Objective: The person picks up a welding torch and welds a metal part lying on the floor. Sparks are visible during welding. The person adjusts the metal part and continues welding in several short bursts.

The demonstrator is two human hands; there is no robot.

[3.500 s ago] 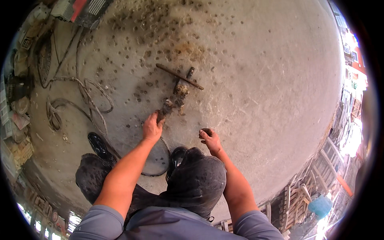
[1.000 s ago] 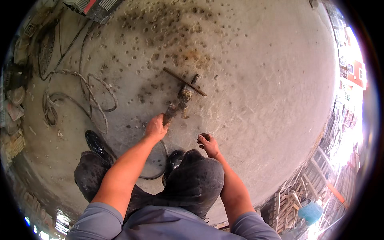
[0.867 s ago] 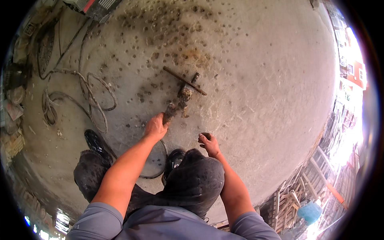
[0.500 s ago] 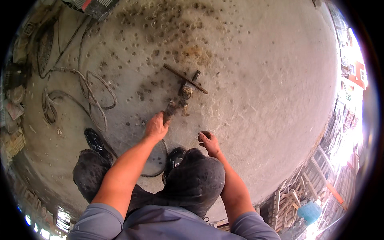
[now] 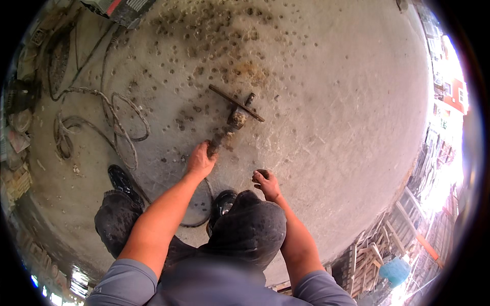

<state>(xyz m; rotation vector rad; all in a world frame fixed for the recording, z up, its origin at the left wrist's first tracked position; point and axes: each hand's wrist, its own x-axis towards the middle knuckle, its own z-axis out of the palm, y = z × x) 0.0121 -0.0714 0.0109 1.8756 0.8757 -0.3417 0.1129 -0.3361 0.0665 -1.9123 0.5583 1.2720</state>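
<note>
My left hand (image 5: 200, 160) is wrapped round the dark handle of a mud-caked power tool (image 5: 236, 120). A long, thin metal bar (image 5: 220, 94) crosses the tool's far end, and a short rod sticks out past it. The tool lies low over the concrete floor; I cannot tell how much of it touches. From below that hand a cable (image 5: 211, 191) loops down past my feet. My right hand (image 5: 267, 184), in front of my right knee, has its fingers curled in. Something dark shows at the fingers, either dirt or a small object; I cannot make out which.
Many small pits (image 5: 199, 66) mark the concrete ahead. Coiled hose or cable (image 5: 117, 122) lies at the left. A grey and red machine (image 5: 117, 10) stands at the far left. Stacked timber (image 5: 367, 265) and a light-blue object (image 5: 394, 271) are at the lower right.
The tool has shifted slightly, with its handle end lower and nearer my left hand's wrist. My right hand stays almost where it was, its fingers still curled.
</note>
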